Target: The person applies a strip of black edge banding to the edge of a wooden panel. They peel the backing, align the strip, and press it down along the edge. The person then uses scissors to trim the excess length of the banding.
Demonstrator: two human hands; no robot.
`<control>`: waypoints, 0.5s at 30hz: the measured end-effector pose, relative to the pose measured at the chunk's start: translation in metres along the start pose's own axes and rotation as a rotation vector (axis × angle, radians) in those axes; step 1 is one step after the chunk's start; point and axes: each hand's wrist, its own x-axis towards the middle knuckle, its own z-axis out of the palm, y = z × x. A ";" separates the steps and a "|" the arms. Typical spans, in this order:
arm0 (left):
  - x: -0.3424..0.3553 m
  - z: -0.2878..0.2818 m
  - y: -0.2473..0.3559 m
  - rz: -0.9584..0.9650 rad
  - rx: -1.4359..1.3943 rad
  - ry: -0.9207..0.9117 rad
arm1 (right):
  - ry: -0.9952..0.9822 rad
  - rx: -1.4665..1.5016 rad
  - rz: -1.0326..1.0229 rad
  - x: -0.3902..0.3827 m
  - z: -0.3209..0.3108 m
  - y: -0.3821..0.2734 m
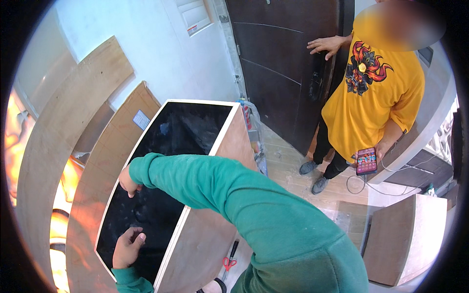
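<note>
- Surface: one large wooden box (195,239), standing in front of the wearer and filling the lower left of the view; its black upper face (151,210) is lying inside a pale rim and is showing creases and smudges
- Room: one white wall (132,39), rising behind; one dark brown door (273,58), standing beyond the box; one pale wood-look floor (283,168), running between them
- Hands of the wearer, two, both in green sleeves: the left hand (127,249) is curving over the near part of the black face, thumb and fingers bending close to each other; the right hand (130,181) is reaching across to the box's left rim, fingers curling downward; whether either is gripping or touching anything, one cannot tell
- Boxes, two in all: the second wooden box (391,239) is standing at the lower right, well apart from the first
- Boards, two large ones leaning at the left: one pale board (61,132); one brown panel (112,141), bearing one white label (141,119)
- Scissors, one pair, red-handled (229,264); lying just beside the box's right side
- Other persons, one, in a yellow shirt (376,107); standing by the door, one hand (328,46) resting against it, the other holding one phone (366,161)
- Shoes of that person, two, grey (320,185); standing on the floor
</note>
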 end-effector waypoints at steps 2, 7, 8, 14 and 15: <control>0.001 0.000 0.000 0.013 0.017 -0.004 | 0.001 -0.010 0.006 0.002 0.001 0.003; -0.001 0.000 -0.004 0.022 0.021 -0.001 | -0.005 -0.031 -0.017 0.002 0.002 0.000; -0.001 0.000 -0.003 0.021 0.025 -0.001 | -0.010 -0.038 -0.021 0.003 0.002 0.001; -0.002 0.002 -0.003 -0.008 0.046 -0.009 | -0.002 -0.058 -0.033 0.004 0.002 0.000; -0.002 0.001 -0.003 0.002 0.069 -0.007 | 0.001 -0.052 -0.029 0.003 0.001 0.000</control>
